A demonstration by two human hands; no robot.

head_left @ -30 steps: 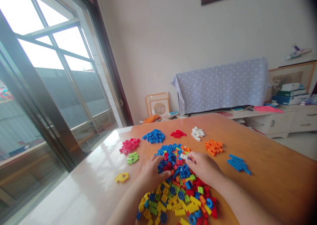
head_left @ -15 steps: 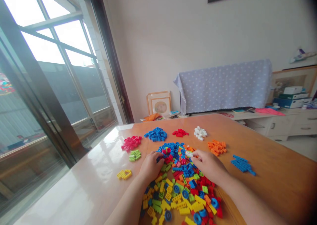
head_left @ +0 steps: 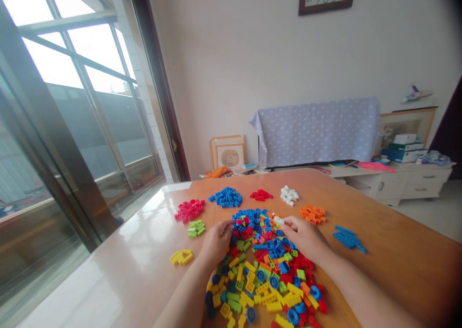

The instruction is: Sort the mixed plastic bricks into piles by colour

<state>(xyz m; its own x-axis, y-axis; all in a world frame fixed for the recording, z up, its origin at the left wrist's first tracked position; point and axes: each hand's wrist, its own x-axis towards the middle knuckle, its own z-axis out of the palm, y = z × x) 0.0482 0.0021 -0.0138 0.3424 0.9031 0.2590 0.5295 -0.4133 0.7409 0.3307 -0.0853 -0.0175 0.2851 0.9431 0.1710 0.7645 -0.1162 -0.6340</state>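
A large mixed pile of toy building bricks [head_left: 267, 284] in blue, red, yellow, green and orange spreads over the table in front of me. My right hand [head_left: 305, 236] is at the pile's far right side, thumb and fingertips closed on a white brick [head_left: 278, 220]. At the upper left edge of the pile, beside blue and red bricks, is my left hand [head_left: 218, 241]. Its fingers are curled together, and what they hold, if anything, is hidden. Dark blue wheels [head_left: 251, 314] lie among the yellow bricks.
Single-colour heaps ring the pile: yellow [head_left: 181, 257], light green [head_left: 196, 228], pink-red [head_left: 189, 210], blue [head_left: 226, 197], red [head_left: 261, 195], white [head_left: 289, 195], orange [head_left: 313, 214] and long blue bricks [head_left: 349, 239]. The wooden table [head_left: 390, 260] has its far edge before a low cabinet.
The view has tilted up and turned slightly right. My left fingers have drawn closer together and back to the pile's edge. My right hand stays on the white brick.
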